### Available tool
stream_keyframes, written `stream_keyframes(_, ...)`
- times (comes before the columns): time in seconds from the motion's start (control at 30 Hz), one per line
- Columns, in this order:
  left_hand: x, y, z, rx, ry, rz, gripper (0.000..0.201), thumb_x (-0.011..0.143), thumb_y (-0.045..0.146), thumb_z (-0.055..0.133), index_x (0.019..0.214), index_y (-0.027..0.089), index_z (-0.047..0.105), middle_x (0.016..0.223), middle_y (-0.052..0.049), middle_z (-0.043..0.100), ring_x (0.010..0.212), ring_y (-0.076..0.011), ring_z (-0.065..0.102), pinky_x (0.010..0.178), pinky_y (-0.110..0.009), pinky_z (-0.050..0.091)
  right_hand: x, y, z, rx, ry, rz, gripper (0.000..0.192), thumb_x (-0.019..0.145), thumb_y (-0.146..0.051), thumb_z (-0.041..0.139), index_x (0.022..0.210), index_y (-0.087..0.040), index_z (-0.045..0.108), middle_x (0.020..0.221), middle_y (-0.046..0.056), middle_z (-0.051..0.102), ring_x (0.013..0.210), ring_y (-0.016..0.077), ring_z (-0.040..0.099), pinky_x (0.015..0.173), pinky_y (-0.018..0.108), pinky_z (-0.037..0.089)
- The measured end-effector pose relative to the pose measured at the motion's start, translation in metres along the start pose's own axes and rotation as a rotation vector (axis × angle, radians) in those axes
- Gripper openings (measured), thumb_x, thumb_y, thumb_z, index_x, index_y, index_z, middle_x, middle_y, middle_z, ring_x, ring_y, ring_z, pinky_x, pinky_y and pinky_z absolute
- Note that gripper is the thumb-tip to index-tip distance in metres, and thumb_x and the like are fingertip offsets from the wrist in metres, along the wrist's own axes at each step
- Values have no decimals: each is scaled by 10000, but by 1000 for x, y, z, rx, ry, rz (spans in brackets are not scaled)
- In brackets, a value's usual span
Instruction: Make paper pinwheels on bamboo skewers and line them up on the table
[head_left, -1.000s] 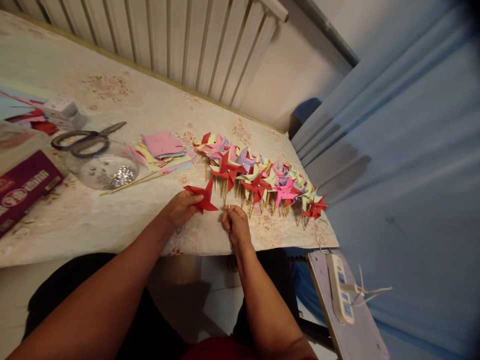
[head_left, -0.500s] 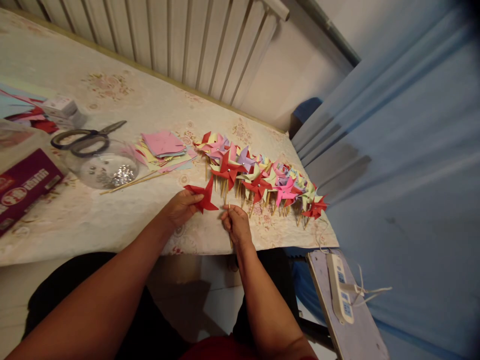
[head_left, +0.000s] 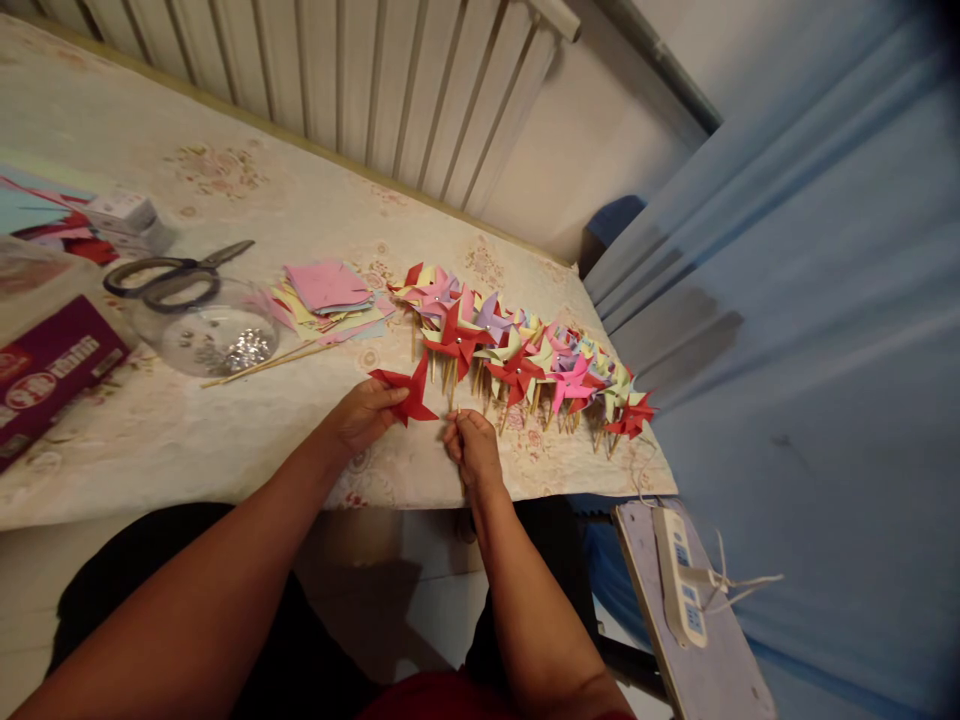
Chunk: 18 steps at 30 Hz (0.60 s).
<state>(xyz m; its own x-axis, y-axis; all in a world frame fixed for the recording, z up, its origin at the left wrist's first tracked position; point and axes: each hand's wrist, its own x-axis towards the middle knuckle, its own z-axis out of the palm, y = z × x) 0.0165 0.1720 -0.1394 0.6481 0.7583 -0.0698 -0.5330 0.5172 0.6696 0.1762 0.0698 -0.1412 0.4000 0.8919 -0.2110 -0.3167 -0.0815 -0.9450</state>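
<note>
My left hand (head_left: 366,412) pinches a red paper pinwheel (head_left: 414,392) by one side, its pointed blades spread toward the right. Close beside it, my right hand (head_left: 474,442) is closed around a thin wooden stick (head_left: 463,488), whose lower end shows beneath the fist near the table edge. A small gap separates the pinwheel from the right hand. Just beyond both hands lies a crowded row of finished pinwheels (head_left: 517,365) on sticks, in red, pink, yellow and purple. A stack of cut paper squares (head_left: 330,292) sits farther left.
Left on the flowered tablecloth (head_left: 315,180) are scissors (head_left: 180,275) resting over a clear bowl of silvery fasteners (head_left: 249,350), loose sticks (head_left: 262,364), small white boxes (head_left: 126,222) and a purple box (head_left: 56,385). A power strip (head_left: 682,580) lies on a board at right, near a blue curtain (head_left: 825,350).
Almost nothing differs. Both hands keep their holds in nearly the same place, the red pinwheel and the stick still apart.
</note>
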Motion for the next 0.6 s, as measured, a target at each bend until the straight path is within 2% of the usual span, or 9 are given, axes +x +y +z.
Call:
stream_keyframes(0.23, 1, -1, 0, -6, -9, 9, 300, 669, 175, 824, 957, 116, 766, 951, -108, 780, 815, -195, 717, 799, -301, 562, 0, 2, -2, 5, -11, -10, 203, 735, -316, 619, 867, -162, 622, 541, -47, 622, 304, 29, 276, 339, 194, 131)
stream_keyframes(0.47, 2, -2, -1, -18, -9, 6, 312, 668, 162, 816, 971, 111, 764, 976, -111, 779, 827, -190, 718, 822, -301, 560, -1, 0, 0, -3, -1, -3, 187, 783, -360, 592, 813, -175, 592, 492, -55, 586, 300, 34, 264, 334, 190, 124)
stream_keyframes(0.6, 1, -2, -2, -6, -8, 11, 290, 680, 164, 809, 961, 110, 762, 966, -114, 777, 827, -191, 716, 805, -296, 556, -1, 0, 0, 7, -1, -3, 174, 746, -325, 591, 821, -168, 603, 497, -51, 597, 298, 33, 269, 332, 187, 130)
